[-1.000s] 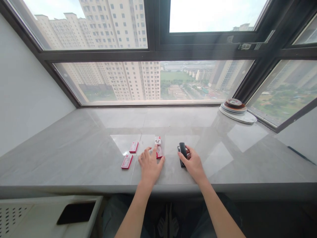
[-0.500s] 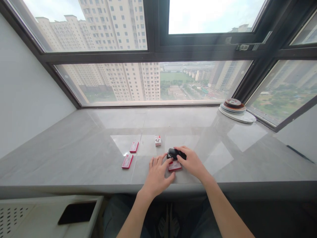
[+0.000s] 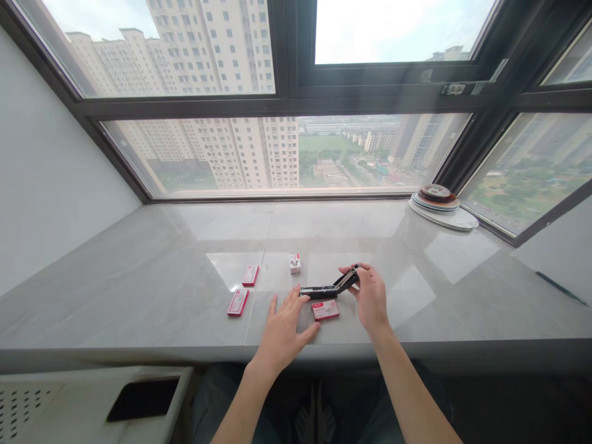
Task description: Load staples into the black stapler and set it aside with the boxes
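A black stapler lies on the grey marble sill with its top arm swung up. My right hand pinches the raised arm at its right end. My left hand has its fingers spread, with the fingertips touching the left end of the stapler's base. A red staple box lies flat just in front of the stapler, between my hands. A small white and red box stands upright behind it.
Two more red staple boxes, one and another, lie to the left. A stack of plates sits at the far right corner by the window. A white perforated unit with a dark slot stands below the sill at left.
My right hand brought the stapler left and lifted its top arm. My left hand slid one red box toward me, then moved onto the stapler's base.
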`<action>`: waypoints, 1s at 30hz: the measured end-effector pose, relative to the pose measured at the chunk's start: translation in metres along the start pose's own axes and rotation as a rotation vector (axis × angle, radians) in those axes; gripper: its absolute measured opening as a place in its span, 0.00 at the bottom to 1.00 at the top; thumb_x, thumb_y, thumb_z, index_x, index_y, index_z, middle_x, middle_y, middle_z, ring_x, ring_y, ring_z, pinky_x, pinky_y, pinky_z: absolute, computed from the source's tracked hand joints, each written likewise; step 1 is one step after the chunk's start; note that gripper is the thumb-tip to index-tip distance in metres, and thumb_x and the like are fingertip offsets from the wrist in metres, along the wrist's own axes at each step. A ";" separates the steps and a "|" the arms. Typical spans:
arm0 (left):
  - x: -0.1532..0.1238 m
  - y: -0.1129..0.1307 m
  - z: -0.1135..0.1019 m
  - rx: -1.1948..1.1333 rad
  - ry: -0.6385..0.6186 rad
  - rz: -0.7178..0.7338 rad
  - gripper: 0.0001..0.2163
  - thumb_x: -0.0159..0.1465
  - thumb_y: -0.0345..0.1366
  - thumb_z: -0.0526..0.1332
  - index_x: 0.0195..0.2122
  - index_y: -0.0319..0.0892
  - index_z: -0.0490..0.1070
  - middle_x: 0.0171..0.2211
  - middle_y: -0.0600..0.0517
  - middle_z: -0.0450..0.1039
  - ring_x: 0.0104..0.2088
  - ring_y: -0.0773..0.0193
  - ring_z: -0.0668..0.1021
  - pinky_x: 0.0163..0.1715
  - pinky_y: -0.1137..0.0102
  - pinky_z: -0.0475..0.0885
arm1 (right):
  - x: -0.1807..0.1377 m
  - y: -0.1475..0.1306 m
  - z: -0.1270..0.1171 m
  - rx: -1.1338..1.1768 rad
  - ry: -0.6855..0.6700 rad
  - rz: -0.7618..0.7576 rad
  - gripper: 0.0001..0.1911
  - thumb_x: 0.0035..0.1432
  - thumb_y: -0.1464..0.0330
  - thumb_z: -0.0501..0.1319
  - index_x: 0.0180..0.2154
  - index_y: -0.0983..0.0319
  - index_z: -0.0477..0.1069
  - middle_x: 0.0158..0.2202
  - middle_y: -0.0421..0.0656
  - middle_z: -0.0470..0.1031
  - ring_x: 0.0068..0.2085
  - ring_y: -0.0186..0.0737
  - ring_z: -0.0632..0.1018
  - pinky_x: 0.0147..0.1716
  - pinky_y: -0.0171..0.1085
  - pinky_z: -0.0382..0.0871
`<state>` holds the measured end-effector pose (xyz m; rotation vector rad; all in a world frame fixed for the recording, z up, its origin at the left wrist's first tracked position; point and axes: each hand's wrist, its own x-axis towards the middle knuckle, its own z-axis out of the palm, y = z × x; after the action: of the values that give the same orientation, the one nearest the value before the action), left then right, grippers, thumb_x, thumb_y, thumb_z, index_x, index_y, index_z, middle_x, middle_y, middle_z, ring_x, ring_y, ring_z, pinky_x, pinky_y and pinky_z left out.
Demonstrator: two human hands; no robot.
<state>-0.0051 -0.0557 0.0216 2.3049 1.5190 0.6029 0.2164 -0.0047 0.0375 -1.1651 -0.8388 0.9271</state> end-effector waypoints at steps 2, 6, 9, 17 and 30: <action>0.001 0.001 0.000 -0.011 -0.014 -0.002 0.22 0.68 0.45 0.63 0.62 0.56 0.62 0.74 0.49 0.48 0.73 0.55 0.53 0.71 0.41 0.40 | 0.006 0.006 -0.032 0.023 0.017 0.114 0.17 0.61 0.55 0.59 0.45 0.58 0.71 0.45 0.47 0.80 0.46 0.45 0.81 0.35 0.39 0.79; 0.005 0.005 0.002 -0.036 -0.056 -0.017 0.16 0.68 0.43 0.62 0.57 0.55 0.67 0.74 0.49 0.46 0.74 0.52 0.48 0.68 0.36 0.37 | 0.005 0.012 -0.079 -0.225 -0.047 0.310 0.21 0.61 0.50 0.60 0.42 0.60 0.72 0.33 0.44 0.78 0.25 0.38 0.78 0.16 0.33 0.70; 0.009 0.007 0.005 -0.062 -0.071 -0.038 0.14 0.67 0.41 0.63 0.54 0.55 0.69 0.74 0.50 0.45 0.74 0.50 0.47 0.67 0.33 0.35 | -0.008 0.010 -0.077 -0.362 -0.254 0.399 0.26 0.63 0.44 0.56 0.40 0.61 0.72 0.23 0.39 0.72 0.15 0.31 0.68 0.11 0.30 0.55; 0.010 -0.003 -0.006 -0.156 -0.091 -0.014 0.13 0.67 0.42 0.65 0.52 0.55 0.70 0.73 0.52 0.52 0.73 0.52 0.51 0.70 0.38 0.38 | -0.030 0.018 -0.028 -0.602 -0.544 0.280 0.22 0.62 0.49 0.59 0.31 0.62 0.70 0.18 0.36 0.67 0.17 0.29 0.62 0.17 0.31 0.52; 0.001 -0.006 -0.003 -0.053 0.022 0.041 0.16 0.67 0.40 0.63 0.55 0.52 0.68 0.72 0.53 0.54 0.72 0.55 0.56 0.72 0.48 0.45 | -0.022 0.001 0.006 -0.759 -0.476 -0.115 0.18 0.65 0.54 0.56 0.44 0.59 0.77 0.22 0.38 0.71 0.26 0.39 0.72 0.28 0.35 0.60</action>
<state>-0.0111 -0.0525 0.0214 2.3021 1.4501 0.6738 0.2024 -0.0228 0.0364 -1.5322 -1.7251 0.8184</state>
